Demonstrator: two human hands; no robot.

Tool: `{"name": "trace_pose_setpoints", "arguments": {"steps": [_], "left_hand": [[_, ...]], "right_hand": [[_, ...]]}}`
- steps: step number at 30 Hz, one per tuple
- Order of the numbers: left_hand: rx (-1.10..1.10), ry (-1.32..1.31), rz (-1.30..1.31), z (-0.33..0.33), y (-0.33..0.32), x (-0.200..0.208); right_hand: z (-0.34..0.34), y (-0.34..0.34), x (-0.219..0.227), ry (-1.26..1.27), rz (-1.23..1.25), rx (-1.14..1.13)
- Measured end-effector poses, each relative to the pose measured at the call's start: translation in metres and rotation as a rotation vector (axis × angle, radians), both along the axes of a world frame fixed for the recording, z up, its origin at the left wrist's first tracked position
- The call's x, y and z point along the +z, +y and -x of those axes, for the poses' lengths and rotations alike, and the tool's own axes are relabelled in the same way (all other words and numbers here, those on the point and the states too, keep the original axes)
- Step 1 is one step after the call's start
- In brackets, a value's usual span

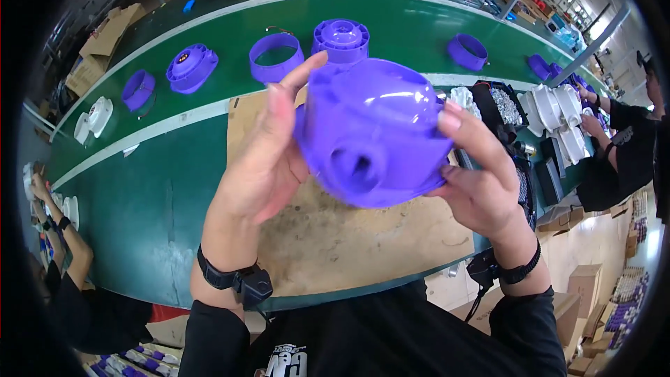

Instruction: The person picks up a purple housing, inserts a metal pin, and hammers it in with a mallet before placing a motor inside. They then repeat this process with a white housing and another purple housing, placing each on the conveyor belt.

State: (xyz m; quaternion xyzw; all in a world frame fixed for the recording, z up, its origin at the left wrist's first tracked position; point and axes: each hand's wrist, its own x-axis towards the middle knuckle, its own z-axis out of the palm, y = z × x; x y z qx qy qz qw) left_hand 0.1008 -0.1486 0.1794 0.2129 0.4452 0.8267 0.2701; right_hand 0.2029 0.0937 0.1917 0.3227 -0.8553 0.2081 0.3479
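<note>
A purple round plastic housing is lifted above the table in front of me, slightly blurred. Its top bears a shiny clear dome, and a round hole opens in the side facing me. My left hand grips it from the left, fingers along its upper edge and side. From the right, my right hand clasps its rim between thumb and fingers. Beneath lies a stained brown cardboard sheet.
Purple rings and domed purple housings stand along a green conveyor belt. Black trays of small metal parts and stacked white housings sit to the right. Co-workers are at the far left and right.
</note>
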Motion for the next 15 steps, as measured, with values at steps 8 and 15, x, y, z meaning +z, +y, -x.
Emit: {"name": "trace_pose_setpoints", "arguments": {"steps": [8,15], "left_hand": [[0.175,-0.148,-0.119,0.020,-0.014,-0.005],[0.335,0.060,-0.032,0.024,-0.022,-0.003]], "right_hand": [[0.014,-0.009,-0.049,-0.310,0.379,-0.204],[0.028,-0.008,-0.062,-0.972,0.187,-0.283]]}}
